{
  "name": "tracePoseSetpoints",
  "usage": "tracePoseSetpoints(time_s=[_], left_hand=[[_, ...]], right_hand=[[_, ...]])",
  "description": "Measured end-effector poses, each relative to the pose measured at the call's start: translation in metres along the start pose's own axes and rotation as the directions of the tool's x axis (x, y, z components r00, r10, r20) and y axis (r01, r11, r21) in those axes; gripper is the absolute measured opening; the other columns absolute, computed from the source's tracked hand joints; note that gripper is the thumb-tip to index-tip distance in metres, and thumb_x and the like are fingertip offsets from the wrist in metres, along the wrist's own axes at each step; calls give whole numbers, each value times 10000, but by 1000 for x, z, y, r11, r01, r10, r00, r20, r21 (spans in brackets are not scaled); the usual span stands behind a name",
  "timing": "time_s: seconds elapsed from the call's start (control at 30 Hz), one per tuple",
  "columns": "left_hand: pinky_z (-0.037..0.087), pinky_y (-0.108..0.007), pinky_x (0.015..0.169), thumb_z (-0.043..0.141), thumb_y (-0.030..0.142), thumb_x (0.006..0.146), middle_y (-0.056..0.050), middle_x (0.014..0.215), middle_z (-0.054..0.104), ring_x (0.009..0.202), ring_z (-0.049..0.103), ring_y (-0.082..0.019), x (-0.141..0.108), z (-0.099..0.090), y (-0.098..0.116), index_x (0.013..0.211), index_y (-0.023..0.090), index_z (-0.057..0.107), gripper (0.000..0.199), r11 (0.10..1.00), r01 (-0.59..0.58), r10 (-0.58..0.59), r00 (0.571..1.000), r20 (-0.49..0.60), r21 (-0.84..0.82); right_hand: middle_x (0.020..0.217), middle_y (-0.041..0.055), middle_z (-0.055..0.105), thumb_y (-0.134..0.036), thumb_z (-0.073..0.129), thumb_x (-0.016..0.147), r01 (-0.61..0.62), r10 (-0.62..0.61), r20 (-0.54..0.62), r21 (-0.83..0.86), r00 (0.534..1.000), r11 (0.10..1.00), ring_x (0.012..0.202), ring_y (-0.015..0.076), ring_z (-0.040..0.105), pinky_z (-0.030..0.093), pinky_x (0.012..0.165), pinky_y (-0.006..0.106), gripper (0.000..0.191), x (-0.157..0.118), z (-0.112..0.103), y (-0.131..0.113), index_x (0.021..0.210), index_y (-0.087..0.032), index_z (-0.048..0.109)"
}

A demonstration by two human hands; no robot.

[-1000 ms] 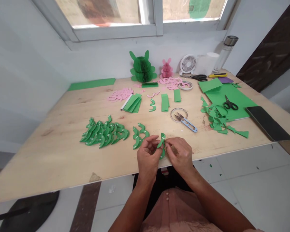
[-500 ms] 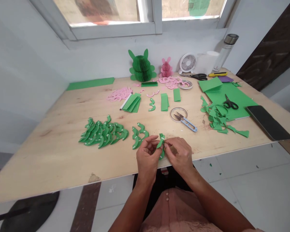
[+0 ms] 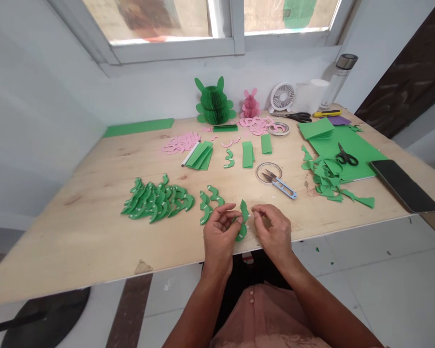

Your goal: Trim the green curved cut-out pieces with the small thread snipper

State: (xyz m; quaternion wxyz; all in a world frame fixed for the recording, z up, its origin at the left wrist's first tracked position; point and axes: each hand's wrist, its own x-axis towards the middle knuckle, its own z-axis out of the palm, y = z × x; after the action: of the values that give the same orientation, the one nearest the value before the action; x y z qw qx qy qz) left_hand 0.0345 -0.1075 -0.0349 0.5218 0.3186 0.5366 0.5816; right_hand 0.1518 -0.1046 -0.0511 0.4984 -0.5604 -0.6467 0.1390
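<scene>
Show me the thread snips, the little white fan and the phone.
thread snips [image 3: 283, 185], head view, on the blue handle.
white fan [image 3: 282, 95], head view, middle of its grille.
phone [image 3: 402, 185], head view, on its dark screen.

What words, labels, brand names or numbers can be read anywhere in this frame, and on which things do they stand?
None can be read.
The phone has a dark, blank screen.
The yellow cutter, the fan and the bottle show no legible marking; any print is too small.
The green paper piece in the left hand carries only white strips.
</scene>
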Motion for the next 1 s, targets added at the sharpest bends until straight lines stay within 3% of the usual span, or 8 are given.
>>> tracePoseSetpoints(time_s=[0.13,0.47,0.57,0.77,0.87,1.0], left_hand=[[473,-221,645,727,171,610,-25,767,657,758,619,-140,1,-1,0,935,160,612,345,999,20,-20,1000,10,-30],[483,-231,630,744,183,587,-35,776,660,769,626,-156,0,0,0,899,159,629,333,1000,1,0,1000,13,-14],[482,-232,627,742,183,588,-34,767,659,759,625,-155,0,0,1,891,159,632,323,1000,1,-1,1000,7,-10],[472,-223,632,736,174,603,-26,763,656,750,617,-140,0,0,2,889,161,632,305,999,27,-27,1000,-3,-36],[471,-223,628,740,172,600,-24,774,659,738,615,-135,0,0,3,881,165,633,301,997,38,-38,999,5,-62],[466,-214,631,747,165,591,-16,770,665,728,615,-125,1,0,5,866,170,637,297,995,48,-47,999,12,-88]], right_hand=[[832,57,658,-85,412,794,21,-20,-16,83,1000,996,825,198,599,471,759,356,227,1,-3,0,827,-211,599],[843,57,633,-156,557,766,68,-71,41,72,997,995,851,216,573,453,778,391,65,5,-5,-8,764,-219,572],[837,51,631,-128,545,767,37,-41,43,92,998,995,851,211,574,451,786,384,100,6,-5,-6,739,-222,561],[855,54,619,-188,521,823,-64,75,-76,140,994,988,868,204,565,445,811,385,120,5,-5,-1,712,-217,556],[956,68,605,-180,540,800,-76,93,-106,155,990,985,944,212,555,442,842,395,50,6,-4,1,816,-216,570],[889,57,624,-155,521,810,-33,39,-34,154,999,988,895,202,563,446,826,388,96,7,-5,0,843,-219,585]])
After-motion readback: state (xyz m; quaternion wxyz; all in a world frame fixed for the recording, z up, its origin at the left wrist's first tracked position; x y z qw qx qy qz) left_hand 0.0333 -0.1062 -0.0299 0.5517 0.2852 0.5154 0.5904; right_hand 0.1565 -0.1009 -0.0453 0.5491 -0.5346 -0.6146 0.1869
